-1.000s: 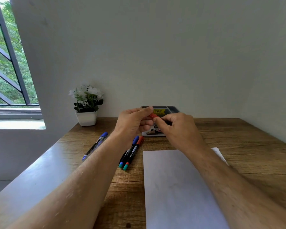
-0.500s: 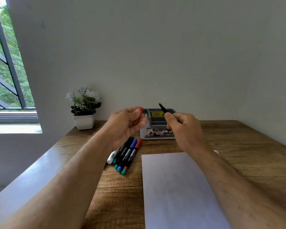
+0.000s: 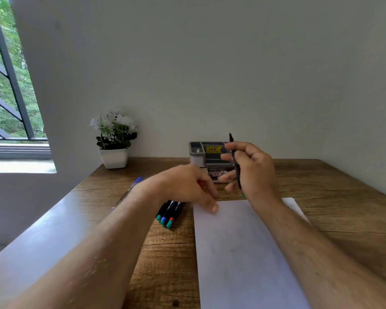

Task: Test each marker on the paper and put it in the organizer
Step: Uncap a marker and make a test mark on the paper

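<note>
Having pulled the red cap (image 3: 201, 183) off, the left hand (image 3: 187, 186) has dropped to pin the paper (image 3: 243, 253) while clutching that cap; the right hand (image 3: 252, 170) grips the uncapped marker (image 3: 234, 159) upright, ready for testing. Behind, the organizer (image 3: 197, 156) apparently holds no markers yet; others (image 3: 168, 211) wait beside the sheet.

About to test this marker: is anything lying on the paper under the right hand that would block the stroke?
Mostly clear. The right hand holds the marker upright above the far edge of the paper. Only the left hand, gripping a red cap, rests its fingers on the paper's far left corner.
</note>
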A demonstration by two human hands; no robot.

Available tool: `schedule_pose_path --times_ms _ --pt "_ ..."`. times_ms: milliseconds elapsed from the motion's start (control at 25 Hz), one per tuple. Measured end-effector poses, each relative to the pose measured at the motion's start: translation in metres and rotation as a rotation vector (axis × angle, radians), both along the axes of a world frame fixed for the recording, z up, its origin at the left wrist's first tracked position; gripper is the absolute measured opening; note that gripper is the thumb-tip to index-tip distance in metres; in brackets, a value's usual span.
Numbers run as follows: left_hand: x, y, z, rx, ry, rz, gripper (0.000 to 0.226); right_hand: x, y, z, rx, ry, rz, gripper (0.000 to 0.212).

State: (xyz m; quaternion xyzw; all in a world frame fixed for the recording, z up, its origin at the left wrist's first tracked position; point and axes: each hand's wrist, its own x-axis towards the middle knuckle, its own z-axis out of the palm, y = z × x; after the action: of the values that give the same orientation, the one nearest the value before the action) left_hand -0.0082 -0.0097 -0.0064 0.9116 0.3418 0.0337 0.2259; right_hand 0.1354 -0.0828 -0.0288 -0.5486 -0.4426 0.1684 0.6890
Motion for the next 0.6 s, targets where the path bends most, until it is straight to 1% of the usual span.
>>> schedule_pose_path --times_ms 80,160,200,280,320,400,440,520,600 --pt "0.005 -0.001 -0.004 0.018 0.070 0.027 0.029 -0.004 0.001 0.005 0.033 0.100 0.014 0.020" --pt "0.007 -0.002 -0.006 0.018 0.090 0.024 0.029 -0.008 -0.001 0.012 0.020 0.081 -0.010 0.007" --pt "0.007 -0.003 -0.006 0.019 0.095 0.024 0.029 -0.012 -0.003 0.013 0.003 0.056 -0.030 0.013" --pt "0.007 -0.002 -0.007 0.033 0.103 0.021 0.027 -0.017 -0.004 0.008 -0.050 0.049 -0.083 0.039" --pt "0.007 -0.001 -0.008 0.044 0.101 0.021 0.021 -0.019 -0.005 0.002 -0.073 0.075 -0.089 0.042" --pt "0.005 0.002 -0.008 0.057 0.084 0.024 0.011 -0.022 -0.006 -0.010 -0.087 0.124 -0.033 0.033" --pt "0.004 0.005 -0.008 0.054 0.076 0.028 0.011 -0.020 -0.006 -0.015 -0.100 0.117 -0.002 0.026" --pt "0.001 0.007 -0.008 0.034 0.061 0.037 0.011 -0.015 -0.007 -0.021 -0.122 0.023 0.086 0.019" --pt "0.001 0.009 -0.008 0.051 0.050 0.045 0.012 -0.011 -0.010 -0.023 -0.115 -0.073 0.255 0.015"
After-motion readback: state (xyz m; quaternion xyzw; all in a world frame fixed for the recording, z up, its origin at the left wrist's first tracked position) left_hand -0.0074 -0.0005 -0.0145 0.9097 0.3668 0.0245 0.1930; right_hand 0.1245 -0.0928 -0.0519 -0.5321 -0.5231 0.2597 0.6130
